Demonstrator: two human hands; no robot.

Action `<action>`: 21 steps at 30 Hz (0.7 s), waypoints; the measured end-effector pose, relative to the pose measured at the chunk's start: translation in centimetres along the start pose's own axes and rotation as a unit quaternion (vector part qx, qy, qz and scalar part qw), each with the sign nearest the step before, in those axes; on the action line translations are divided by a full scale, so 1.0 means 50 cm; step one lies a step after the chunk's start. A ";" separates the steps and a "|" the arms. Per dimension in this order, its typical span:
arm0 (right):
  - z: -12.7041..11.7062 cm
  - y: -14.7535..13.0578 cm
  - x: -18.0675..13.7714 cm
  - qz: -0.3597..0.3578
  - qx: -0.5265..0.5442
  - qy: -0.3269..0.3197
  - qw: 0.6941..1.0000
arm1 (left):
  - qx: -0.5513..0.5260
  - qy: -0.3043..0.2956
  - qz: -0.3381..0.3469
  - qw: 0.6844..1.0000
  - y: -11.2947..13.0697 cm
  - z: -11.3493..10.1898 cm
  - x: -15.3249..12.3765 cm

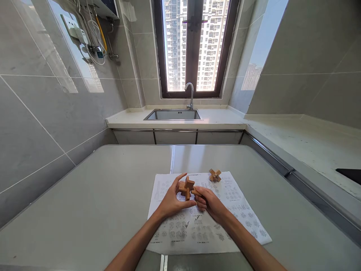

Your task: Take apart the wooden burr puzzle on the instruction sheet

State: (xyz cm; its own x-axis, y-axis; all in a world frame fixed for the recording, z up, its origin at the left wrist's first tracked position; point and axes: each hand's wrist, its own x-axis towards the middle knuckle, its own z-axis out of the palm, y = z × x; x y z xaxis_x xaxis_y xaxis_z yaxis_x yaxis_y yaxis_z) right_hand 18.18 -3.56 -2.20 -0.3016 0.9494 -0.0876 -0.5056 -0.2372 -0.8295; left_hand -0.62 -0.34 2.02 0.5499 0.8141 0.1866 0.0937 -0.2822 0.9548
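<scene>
A wooden interlocking puzzle (188,187) is held just above a printed instruction sheet (203,229) on the grey table (84,203). My left hand (172,199) cups its left side, with thumb and forefinger around the pieces. My right hand (208,201) grips the puzzle's right end with closed fingers. A second, smaller wooden cross puzzle (215,175) lies on the sheet's far edge, apart from both hands.
Beyond the table runs a counter with a steel sink (172,114) and faucet (191,94) under a window (194,45). A white counter (304,139) extends along the right with a dark cooktop corner (349,175). Tiled walls stand on both sides.
</scene>
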 end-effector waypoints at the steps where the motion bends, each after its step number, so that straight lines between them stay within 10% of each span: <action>1: -0.001 0.000 0.001 -0.002 0.000 0.005 1.000 | -0.009 -0.003 0.000 1.000 0.000 -0.001 0.001; 21: -0.010 -0.002 0.010 -0.013 -0.006 0.047 0.999 | -0.060 0.009 -0.016 0.998 -0.006 -0.001 0.008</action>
State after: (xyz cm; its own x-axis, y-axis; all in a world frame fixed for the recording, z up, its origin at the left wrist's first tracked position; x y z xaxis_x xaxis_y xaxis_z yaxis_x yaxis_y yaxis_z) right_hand 18.49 -2.97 -2.46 -0.2115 0.9704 -0.1166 -0.5017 -0.2102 -0.8391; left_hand -0.48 0.08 1.82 0.5335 0.8309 0.1582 0.0112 -0.1939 0.9810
